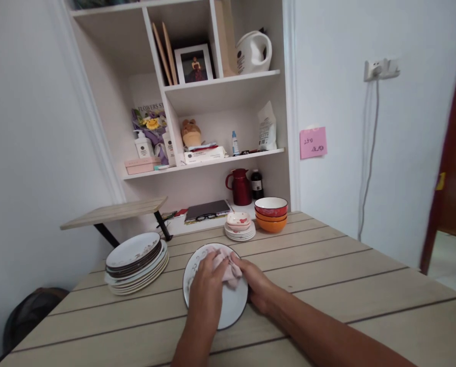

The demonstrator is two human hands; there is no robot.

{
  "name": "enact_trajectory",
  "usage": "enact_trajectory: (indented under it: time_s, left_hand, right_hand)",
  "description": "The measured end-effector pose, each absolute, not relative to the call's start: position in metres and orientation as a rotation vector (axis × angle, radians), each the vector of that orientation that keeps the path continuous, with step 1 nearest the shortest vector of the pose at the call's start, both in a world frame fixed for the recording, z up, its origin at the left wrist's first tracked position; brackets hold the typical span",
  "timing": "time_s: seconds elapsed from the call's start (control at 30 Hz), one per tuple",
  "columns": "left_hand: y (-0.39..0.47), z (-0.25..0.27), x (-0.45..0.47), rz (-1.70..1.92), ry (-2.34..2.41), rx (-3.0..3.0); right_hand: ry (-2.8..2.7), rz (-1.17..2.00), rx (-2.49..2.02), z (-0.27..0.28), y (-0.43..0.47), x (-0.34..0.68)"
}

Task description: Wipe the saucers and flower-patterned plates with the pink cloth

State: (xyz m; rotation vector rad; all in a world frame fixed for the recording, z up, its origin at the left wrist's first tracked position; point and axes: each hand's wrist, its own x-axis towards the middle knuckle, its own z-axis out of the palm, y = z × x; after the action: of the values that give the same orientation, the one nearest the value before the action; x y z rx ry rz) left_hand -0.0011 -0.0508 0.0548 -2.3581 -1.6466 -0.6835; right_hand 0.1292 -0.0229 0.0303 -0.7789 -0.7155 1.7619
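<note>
In front of me a white plate [231,308] with a dark rim and a floral pattern is over the wooden table. My left hand [208,278] presses a crumpled pale pink cloth [228,267] onto the plate's upper face, its fingers closed on the cloth. My right hand [259,285] grips the plate's right edge, thumb on top near the cloth and the other fingers hidden below the rim. Whether the plate rests on the table or is lifted slightly, I cannot tell.
A tall stack of plates [136,265] stands at the left, beside a small raised wooden stand [115,211]. Behind my plate are small stacked dishes [239,232] and stacked bowls [271,216]. A red jug [240,188] and a laptop-like dark slab [208,210] sit under the shelves [228,84].
</note>
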Motion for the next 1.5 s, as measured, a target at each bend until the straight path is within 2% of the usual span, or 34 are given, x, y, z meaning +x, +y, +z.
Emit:
enact_trajectory:
  time_s: [0.3, 0.6, 0.77, 0.9, 1.13, 1.3, 1.5]
  left_hand:
    - [-0.054, 0.057, -0.006, -0.576, -1.842, -2.13]
    - [-0.06, 0.049, 0.014, -0.729, -1.461, -2.529]
    - [-0.041, 0.051, -0.012, -0.765, -1.759, -2.18]
    - [-0.04, 0.054, -0.022, -0.652, -1.866, -2.011]
    - [-0.063, 0.053, 0.009, -0.595, -1.596, -2.397]
    - [-0.058, 0.048, 0.007, -0.723, -1.552, -2.522]
    - [-0.041, 0.049, -0.012, -0.791, -1.758, -2.252]
  right_hand:
    - [-0.497, 1.769, -0.724, 0.031, -0.013, 0.137]
    - [-0.548, 1.813, -0.717, 0.033, -0.02, 0.136]
    - [-0.664, 1.765, -0.804, 0.028, -0.022, 0.129]
    - [-0.595, 1.734, -0.831, 0.023, -0.016, 0.131]
    - [-0.428, 1.827, -0.66, 0.035, -0.015, 0.14]
    - [-0.619, 1.822, -0.773, 0.037, -0.023, 0.135]
    - [-0.771, 1.722, -0.803, 0.034, -0.028, 0.127]
